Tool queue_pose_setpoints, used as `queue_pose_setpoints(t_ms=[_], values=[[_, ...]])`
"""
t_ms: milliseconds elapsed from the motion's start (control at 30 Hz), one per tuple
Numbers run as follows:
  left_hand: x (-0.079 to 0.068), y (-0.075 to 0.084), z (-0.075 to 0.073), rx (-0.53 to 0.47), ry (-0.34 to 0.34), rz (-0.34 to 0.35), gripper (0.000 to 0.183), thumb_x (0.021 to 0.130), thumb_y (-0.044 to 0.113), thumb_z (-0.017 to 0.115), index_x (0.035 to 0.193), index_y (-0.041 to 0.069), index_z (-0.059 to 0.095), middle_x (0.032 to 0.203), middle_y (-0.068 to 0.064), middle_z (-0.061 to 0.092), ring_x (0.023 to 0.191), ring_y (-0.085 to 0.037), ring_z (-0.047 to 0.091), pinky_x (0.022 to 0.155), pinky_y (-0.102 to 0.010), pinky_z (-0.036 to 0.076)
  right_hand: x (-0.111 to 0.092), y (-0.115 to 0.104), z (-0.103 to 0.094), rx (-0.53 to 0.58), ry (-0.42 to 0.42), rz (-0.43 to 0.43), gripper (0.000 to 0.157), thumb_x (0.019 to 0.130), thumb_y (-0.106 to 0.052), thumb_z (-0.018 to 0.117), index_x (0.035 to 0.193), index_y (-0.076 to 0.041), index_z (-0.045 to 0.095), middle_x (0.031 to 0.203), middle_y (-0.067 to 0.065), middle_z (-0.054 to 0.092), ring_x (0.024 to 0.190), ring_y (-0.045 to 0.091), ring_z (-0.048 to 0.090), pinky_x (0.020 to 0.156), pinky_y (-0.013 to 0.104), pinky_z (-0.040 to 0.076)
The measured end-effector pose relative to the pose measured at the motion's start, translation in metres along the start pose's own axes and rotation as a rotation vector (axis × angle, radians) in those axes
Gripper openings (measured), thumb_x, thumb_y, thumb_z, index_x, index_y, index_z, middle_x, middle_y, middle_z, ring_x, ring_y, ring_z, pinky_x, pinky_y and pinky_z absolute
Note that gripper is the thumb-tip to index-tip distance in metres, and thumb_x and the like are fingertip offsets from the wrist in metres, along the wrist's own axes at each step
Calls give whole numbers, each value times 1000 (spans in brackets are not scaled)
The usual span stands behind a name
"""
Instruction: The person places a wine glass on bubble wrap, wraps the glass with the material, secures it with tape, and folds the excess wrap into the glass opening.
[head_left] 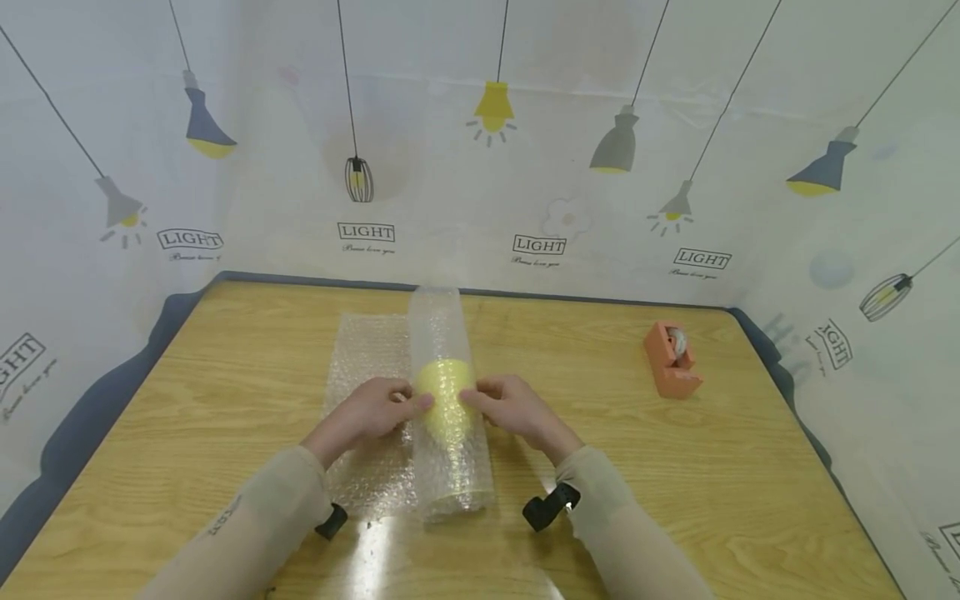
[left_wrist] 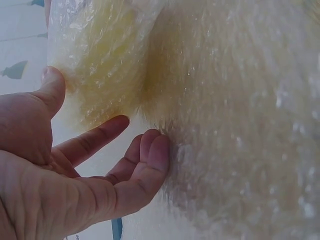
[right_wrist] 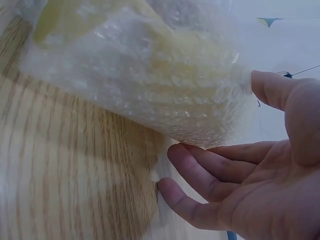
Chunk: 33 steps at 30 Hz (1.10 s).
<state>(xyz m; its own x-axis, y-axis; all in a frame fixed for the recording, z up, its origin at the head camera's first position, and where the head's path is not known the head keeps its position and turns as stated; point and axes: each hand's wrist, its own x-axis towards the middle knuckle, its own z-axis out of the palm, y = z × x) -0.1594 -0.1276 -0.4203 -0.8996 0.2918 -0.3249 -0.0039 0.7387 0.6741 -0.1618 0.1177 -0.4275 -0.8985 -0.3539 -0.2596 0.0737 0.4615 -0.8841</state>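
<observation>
Yellow object [head_left: 447, 393] sits on or just above the table [head_left: 585, 350], well to the left of the tape dispenser [head_left: 667, 362], rolled up in clear bubble wrap [head_left: 437, 325] whose flat part spreads on the side away from the dispenser; both hands hold the roll — the left hand [head_left: 378, 408] on its side away from the dispenser, the right hand [head_left: 516, 408] on its side toward it — each with thumb on top and fingers lower down, a fairly wide grip around the curve; the bundle is probably light, the wrap soft, springy and slippery, so its layers may slide or unroll; whether the yellow object is fragile is unclear; its filled middle seems the best hold, pressed lightly, as the hollow far end would likely crumple.
</observation>
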Motion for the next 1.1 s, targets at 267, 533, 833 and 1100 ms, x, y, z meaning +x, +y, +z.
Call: queue_pose_setpoints(t_ms=[267,533,833,1100], values=[[-1,-3,-3,-60,-31,-8,43,102,49,62,112,9,72,109,-11,72,89,-23,66,75,-38,57,1,-1,4,-52,33,-4,50,101,-36,67,132,3,65,121,17,72,98,22,67,82,37,58],[1,-6,-3,-99,-66,14,39,103,45,61,111,8,73,97,-8,69,85,-22,65,72,-34,55,-1,-2,6,-72,58,7,63,98,-37,71,137,10,57,127,26,68,101,29,70,88,42,60],[3,1,5,-143,-87,0,45,103,40,64,123,-1,69,104,-13,71,91,-23,69,84,-40,60,-6,-5,-1,-52,79,50,66,94,-34,76,137,12,56,126,26,67,108,32,68,87,41,61],[3,10,11,-122,-38,-26,42,98,36,71,114,-2,70,92,-11,70,83,-22,66,76,-36,58,-10,-6,-9,-140,115,61,66,89,-39,79,130,8,59,120,21,68,98,27,68,79,38,61]])
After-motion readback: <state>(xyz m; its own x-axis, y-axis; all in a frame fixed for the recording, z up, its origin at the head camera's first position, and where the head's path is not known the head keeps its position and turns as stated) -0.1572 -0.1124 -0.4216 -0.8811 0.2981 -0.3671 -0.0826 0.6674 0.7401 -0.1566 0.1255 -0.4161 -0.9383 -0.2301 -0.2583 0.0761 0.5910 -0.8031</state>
